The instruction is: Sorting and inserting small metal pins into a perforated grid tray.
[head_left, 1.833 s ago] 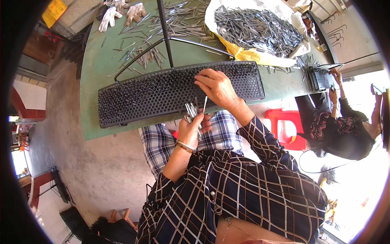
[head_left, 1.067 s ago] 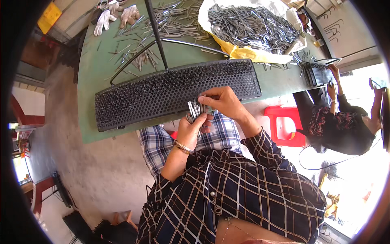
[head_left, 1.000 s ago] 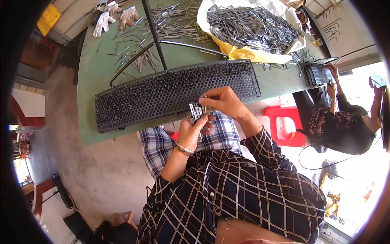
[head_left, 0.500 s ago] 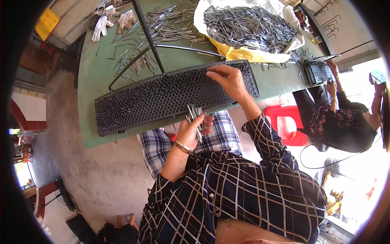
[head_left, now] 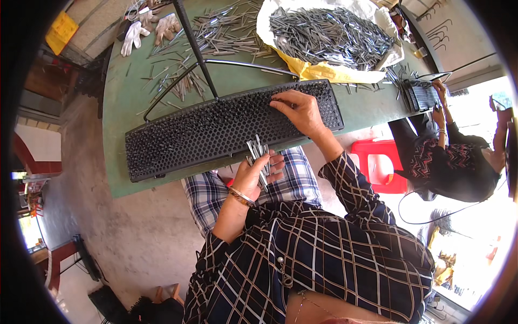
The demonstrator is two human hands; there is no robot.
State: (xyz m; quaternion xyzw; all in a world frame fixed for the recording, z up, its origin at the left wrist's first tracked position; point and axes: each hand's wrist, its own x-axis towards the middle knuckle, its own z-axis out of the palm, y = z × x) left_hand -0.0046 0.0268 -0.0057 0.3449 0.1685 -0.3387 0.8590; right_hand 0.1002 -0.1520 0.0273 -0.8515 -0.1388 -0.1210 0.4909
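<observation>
My left hand (head_left: 250, 177) is closed round a small bundle of thin metal rods (head_left: 257, 150), which stick out above and below the fingers. It is just in front of the near edge of a long black perforated rack (head_left: 216, 141). Many of the rack's holes, mostly at the left and along the far side, hold upright dark pieces. Over the rack's right half, my right hand (head_left: 303, 114) pinches with thumb and forefinger at the holes. Whatever lies between those fingertips is too small or hidden to make out.
Loose rods (head_left: 221, 33) lie scattered on the green table (head_left: 121, 108) behind the rack's bent metal frame (head_left: 200, 56). A white and yellow sack (head_left: 318, 72) full of rods stands behind. Gloves (head_left: 133, 38) lie far left. At right are a red stool (head_left: 380, 162) and another person (head_left: 450, 167) working at a similar rack.
My right hand has shifted slightly to the left along the rack, still pinched. The left hand keeps its bundle of rods almost in place, with its fingers slightly more spread.
</observation>
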